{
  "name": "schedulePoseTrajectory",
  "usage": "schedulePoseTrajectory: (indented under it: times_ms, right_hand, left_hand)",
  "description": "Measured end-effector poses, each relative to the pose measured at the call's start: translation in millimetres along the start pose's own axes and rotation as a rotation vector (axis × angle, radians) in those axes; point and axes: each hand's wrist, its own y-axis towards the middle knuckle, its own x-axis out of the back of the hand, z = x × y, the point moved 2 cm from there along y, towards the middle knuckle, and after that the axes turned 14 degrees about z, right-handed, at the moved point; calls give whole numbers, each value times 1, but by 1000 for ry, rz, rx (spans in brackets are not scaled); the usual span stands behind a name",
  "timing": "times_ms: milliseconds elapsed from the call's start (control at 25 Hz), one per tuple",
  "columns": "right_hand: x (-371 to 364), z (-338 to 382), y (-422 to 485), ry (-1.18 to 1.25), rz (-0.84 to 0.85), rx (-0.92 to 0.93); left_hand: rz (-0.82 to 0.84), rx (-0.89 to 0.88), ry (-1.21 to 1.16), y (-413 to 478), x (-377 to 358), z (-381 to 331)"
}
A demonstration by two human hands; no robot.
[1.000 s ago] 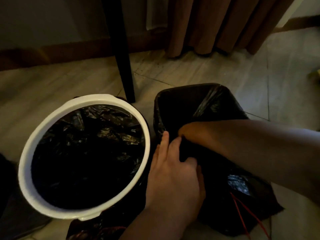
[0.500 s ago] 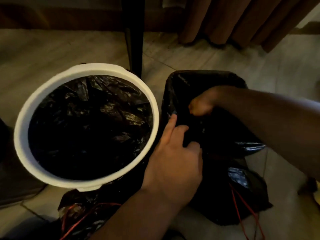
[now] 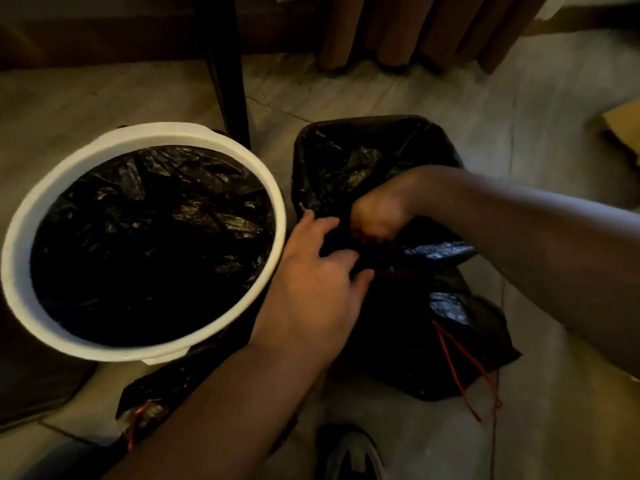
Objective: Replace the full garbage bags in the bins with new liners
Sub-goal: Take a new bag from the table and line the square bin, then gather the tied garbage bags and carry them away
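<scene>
1. Gripping black liner (image 3: 349, 161) by near edge of its mouth: R hand (image 3: 377, 218) grip clamped on it, fist-like.
2. L hand (image 3: 318, 271) grip curled on same edge, just beside R.
3. Liner mouth faces up, long axis vertical; stands right of white bin (image 3: 149, 135).
4. Black bag (image 3: 415, 348) w/ red strings lies on floor (image 3: 554, 168), nearer.

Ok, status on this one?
Left grip, right grip both holding right-hand liner at near edge. White bin lined. Drawstring bag on floor close by.
</scene>
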Motion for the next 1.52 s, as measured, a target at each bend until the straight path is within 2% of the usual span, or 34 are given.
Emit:
schedulePoseTrajectory:
  times_ms: [120,200,280,360,440,480,520,600,680,760,840,920,1040,1120,1200,1280,1360,1480,1520]
  right_hand:
    - [-10,6,-11,52,-93,14]
    - [-16,2,-23,199,-187,99]
    - [-28,-13,-45,226,-308,171]
    - [-51,-35,-65,362,-620,230]
    - [-99,-62,-84,660,-1104,274]
    - [-134,-74,-91,763,-1274,231]
    - [-174,-82,-92,851,-1350,154]
    - [-247,-83,-81,1070,-1295,23]
    - [-301,-75,-62,1362,-1131,-34]
    - [-329,-63,-42,1621,-955,6]
    - [-340,-57,-25,1808,-820,98]
    - [-345,-59,-20,1927,-797,220]
    - [-352,-76,-38,1990,-906,424]
    - [-352,-87,-60,2022,-904,676]
    - [-342,-96,-80,1989,-891,886]
    - [-325,-107,-98,1882,-929,940]
    - [-306,-118,-112,1829,-993,962]
    - [-296,-128,-124,1802,-1085,998]
    - [-294,-130,-126,1779,-1096,1007]
  left_hand:
    - [54,1,43,4,4,-1]
    - [76,-4,88,4,4,-3]
    - [89,-5,149,7,4,-5]
    - [-2,-75,171,0,4,-8]
    - [-146,-248,124,-18,-2,-10]
    - [-147,-290,81,-29,-11,-12]
    - [-88,-259,20,-37,-24,-11]
    - [104,-14,-155,-43,-52,-7]
    - [285,263,-323,-25,-86,-7]
    - [399,456,-502,0,-116,-14]
    - [412,587,-698,26,-139,-29]
    - [398,641,-732,46,-154,-41]
    - [502,626,-668,59,-165,-45]
    - [548,555,-709,54,-169,-48]
    - [519,559,-782,47,-174,-49]
    - [530,652,-798,41,-177,-49]
    - [611,710,-756,37,-177,-50]
    - [751,700,-589,40,-181,-45]
    - [751,672,-509,41,-183,-42]
